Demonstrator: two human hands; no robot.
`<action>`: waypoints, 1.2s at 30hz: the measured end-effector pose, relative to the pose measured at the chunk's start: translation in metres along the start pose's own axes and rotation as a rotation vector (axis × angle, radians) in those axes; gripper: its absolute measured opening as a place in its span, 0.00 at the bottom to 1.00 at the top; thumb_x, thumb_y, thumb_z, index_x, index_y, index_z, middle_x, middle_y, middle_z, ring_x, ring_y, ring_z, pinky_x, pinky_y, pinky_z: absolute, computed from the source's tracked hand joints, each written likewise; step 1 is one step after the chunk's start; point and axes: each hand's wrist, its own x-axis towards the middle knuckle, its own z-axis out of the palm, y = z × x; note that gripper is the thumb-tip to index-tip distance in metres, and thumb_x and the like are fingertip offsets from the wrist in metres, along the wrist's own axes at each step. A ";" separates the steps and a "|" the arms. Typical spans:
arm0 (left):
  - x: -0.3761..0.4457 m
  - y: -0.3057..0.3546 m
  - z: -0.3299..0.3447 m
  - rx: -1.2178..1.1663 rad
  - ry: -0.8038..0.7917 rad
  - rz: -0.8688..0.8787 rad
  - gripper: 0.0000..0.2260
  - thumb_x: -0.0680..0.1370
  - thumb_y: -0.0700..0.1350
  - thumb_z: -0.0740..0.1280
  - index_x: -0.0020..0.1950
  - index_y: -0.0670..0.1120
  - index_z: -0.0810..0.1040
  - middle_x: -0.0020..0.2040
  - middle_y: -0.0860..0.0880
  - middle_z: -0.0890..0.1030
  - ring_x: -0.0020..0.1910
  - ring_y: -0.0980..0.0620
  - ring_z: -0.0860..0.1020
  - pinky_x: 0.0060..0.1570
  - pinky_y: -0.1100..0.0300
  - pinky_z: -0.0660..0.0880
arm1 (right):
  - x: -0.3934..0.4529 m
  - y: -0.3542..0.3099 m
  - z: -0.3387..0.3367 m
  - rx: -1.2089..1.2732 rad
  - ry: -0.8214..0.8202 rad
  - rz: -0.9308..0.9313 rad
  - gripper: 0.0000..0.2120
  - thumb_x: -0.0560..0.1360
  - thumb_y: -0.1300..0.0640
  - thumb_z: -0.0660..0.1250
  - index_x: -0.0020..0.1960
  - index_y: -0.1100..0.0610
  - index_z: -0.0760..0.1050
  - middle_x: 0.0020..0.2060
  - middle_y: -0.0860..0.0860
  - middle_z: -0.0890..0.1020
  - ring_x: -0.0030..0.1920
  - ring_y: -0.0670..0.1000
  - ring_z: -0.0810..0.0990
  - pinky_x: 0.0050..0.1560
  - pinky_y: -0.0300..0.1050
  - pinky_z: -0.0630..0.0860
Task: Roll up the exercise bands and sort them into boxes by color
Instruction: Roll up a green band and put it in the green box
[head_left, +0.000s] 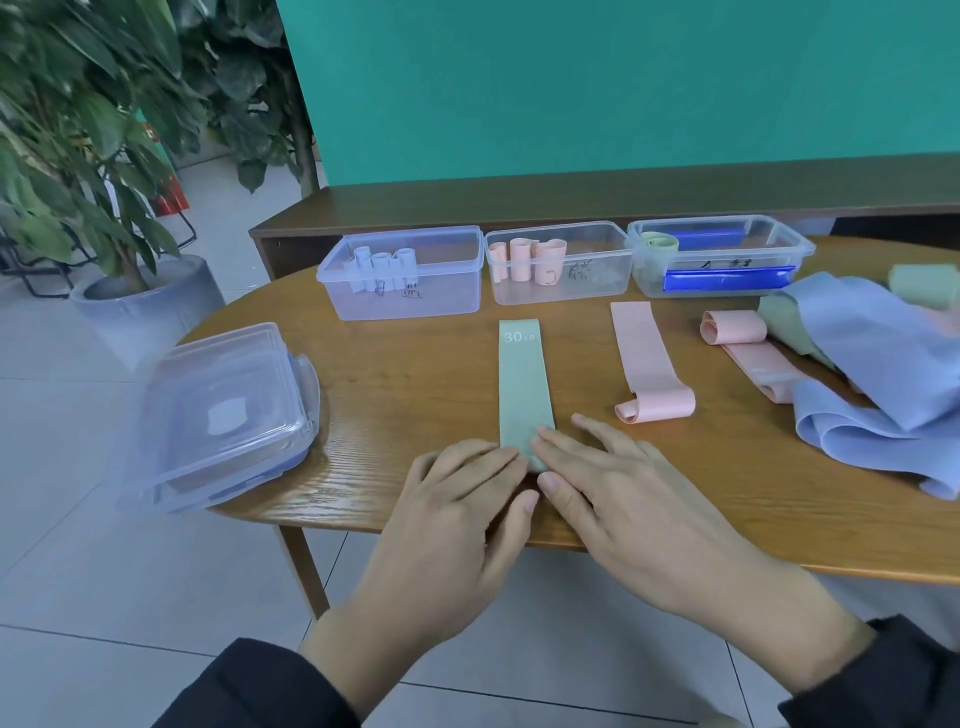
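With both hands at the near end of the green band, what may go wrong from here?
1. The green band lies flat with no roll visible; if the left hand and right hand push unevenly, the roll may go crooked.
2. The half-rolled pink band nearby has sprung loose; this one may unroll too.
3. Only the right box holds a green roll, so the pink box would be wrong.
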 end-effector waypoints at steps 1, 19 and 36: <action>0.001 0.000 0.001 0.001 -0.007 -0.013 0.16 0.84 0.51 0.60 0.63 0.46 0.82 0.61 0.56 0.82 0.66 0.55 0.75 0.61 0.53 0.72 | 0.001 0.000 0.000 0.001 0.001 0.002 0.39 0.76 0.35 0.29 0.81 0.44 0.58 0.79 0.38 0.60 0.81 0.45 0.50 0.75 0.45 0.57; 0.031 -0.011 -0.004 -0.047 -0.209 -0.238 0.25 0.83 0.56 0.50 0.75 0.52 0.73 0.74 0.59 0.73 0.77 0.58 0.61 0.72 0.48 0.65 | 0.007 0.007 0.000 0.064 0.059 0.034 0.36 0.78 0.35 0.35 0.80 0.45 0.61 0.77 0.39 0.65 0.80 0.44 0.55 0.78 0.47 0.57; 0.036 -0.017 0.002 0.062 -0.243 -0.172 0.27 0.78 0.46 0.50 0.76 0.48 0.71 0.73 0.55 0.74 0.73 0.52 0.65 0.67 0.48 0.71 | 0.018 0.005 0.001 0.071 0.077 -0.002 0.31 0.82 0.38 0.41 0.81 0.47 0.59 0.78 0.41 0.64 0.80 0.41 0.51 0.79 0.49 0.59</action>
